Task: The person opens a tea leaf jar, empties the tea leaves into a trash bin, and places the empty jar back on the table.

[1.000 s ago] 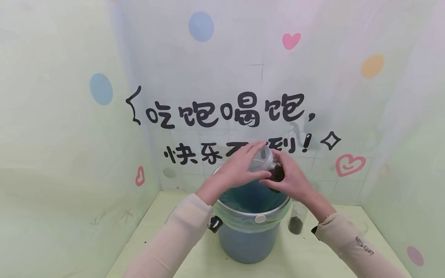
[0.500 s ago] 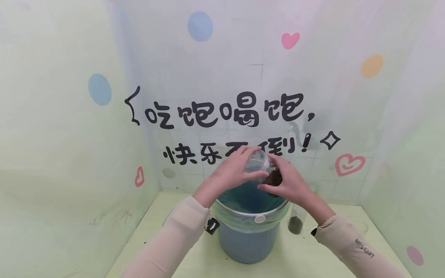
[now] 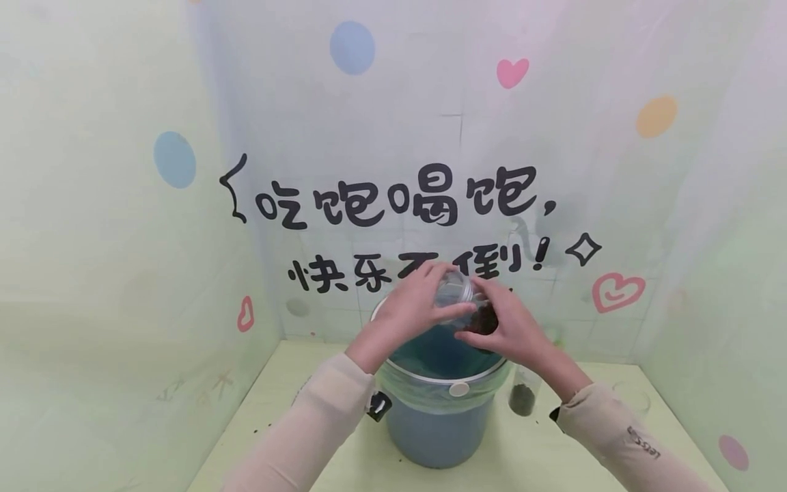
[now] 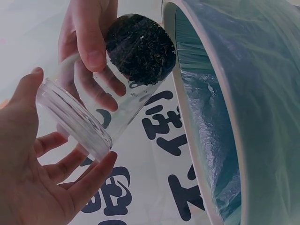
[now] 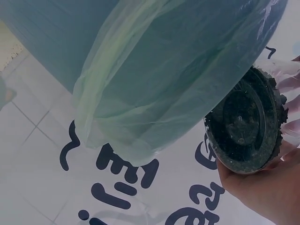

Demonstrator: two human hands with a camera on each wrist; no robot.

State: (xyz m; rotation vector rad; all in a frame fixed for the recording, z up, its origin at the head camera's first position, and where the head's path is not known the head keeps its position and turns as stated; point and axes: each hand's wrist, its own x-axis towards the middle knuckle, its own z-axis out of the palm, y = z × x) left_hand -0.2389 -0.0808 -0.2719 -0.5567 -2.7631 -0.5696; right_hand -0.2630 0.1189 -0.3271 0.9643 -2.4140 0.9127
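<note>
The fingers of the left hand hold the clear end of a jar. The fingers of the right hand curl round its other end, where the dark bits are. The jar is up, on its side, near the top of a bucket with a bag over its rim. Another jar stands beside it on the table.

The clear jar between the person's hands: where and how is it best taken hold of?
I'd probably grip the clear jar around its smooth body, near the dark contents, coming from the person's right, as the right hand does. The jar is tilted, its ridged end toward the left hand, and its plain, rounded wall should suit a wrapping grip.
</note>
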